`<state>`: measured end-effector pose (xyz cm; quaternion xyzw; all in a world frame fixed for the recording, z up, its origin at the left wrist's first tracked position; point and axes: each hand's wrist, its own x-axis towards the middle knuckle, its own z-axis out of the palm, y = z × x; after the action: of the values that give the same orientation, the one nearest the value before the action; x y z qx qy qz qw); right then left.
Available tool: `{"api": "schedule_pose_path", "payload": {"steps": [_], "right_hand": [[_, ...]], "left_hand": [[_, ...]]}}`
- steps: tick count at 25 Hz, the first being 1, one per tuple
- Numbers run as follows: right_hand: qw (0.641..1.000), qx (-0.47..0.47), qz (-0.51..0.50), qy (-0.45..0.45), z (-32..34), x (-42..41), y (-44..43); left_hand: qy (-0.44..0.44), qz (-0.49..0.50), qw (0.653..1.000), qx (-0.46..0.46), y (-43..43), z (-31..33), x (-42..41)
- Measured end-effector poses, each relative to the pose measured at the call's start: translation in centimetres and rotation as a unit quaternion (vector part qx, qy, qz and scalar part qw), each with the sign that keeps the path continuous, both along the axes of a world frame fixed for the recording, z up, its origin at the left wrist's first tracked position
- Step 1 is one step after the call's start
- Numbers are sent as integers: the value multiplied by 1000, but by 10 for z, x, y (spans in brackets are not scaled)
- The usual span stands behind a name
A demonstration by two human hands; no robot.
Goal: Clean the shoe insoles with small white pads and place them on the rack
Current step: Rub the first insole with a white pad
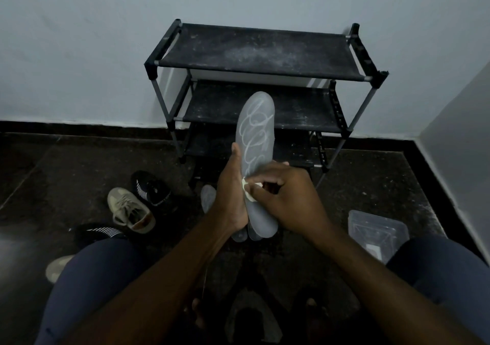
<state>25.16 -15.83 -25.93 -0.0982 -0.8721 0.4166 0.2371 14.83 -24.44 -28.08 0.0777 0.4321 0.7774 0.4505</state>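
A grey insole (255, 132) with white swirl marks on it stands nearly upright in front of me. My left hand (230, 185) grips its left edge near the middle. My right hand (285, 199) pinches a small white pad (248, 189) against the insole's lower half. More grey insoles (240, 234) stick out below my left hand, and another insole (208, 197) shows just left of that wrist. The black three-shelf rack (259, 53) stands against the wall behind the insole, its dusty shelves bare.
On the dark floor to the left lie a beige sneaker (130, 209), a black striped shoe (151, 187), another black striped shoe (99, 233) and a pale shoe (57, 266) by my left knee. A clear plastic container (376, 229) sits at the right, near my right knee.
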Motion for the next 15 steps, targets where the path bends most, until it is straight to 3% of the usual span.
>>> {"api": "schedule_pose_path", "payload": {"steps": [3,7,11,15], "right_hand": [[999,16,23,-29,-3,5,0],[999,-19,-31,0,0,1,9],[1000,-2,22,-14,-1,6,-3],[999,-28,-24,1,-1,3,11]], "left_hand": [[20,4,1000,-4,-1,-1,-4],[16,7,1000,-15,0,1,4],[34,-7,999,-12,-2,-1,-2],[7,-4,1000,0,0,1,3]]}}
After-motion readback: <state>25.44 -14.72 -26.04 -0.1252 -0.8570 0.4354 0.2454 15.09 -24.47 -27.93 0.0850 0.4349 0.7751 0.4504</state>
